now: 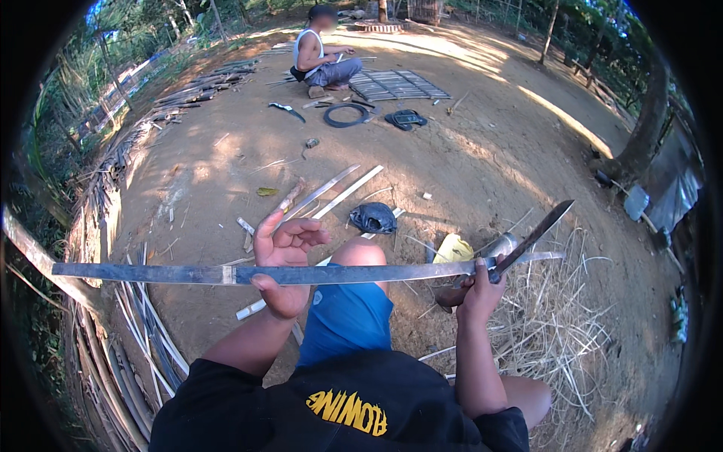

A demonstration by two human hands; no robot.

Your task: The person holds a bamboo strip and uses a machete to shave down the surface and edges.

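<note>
A long, dark bamboo strip (169, 273) with a pale joint runs crosswise in front of me, above my knee. It lies across the palm of my left hand (285, 260), whose fingers are spread and loosely bent above it, with the thumb at its lower edge. My right hand (477, 297) is closed round the handle of a machete (536, 235), its dark blade slanting up and to the right. The strip passes the fingers of that hand at the base of the blade, and its thin right end sticks out beyond.
Pale shavings (557, 331) heap at the right. A black bag (373, 218) and a yellow piece (453, 248) lie ahead. Bamboo poles (105, 369) line the left. Farther off, a person (320, 56) squats beside a slatted bamboo panel (399, 85), near a coiled hose (346, 114).
</note>
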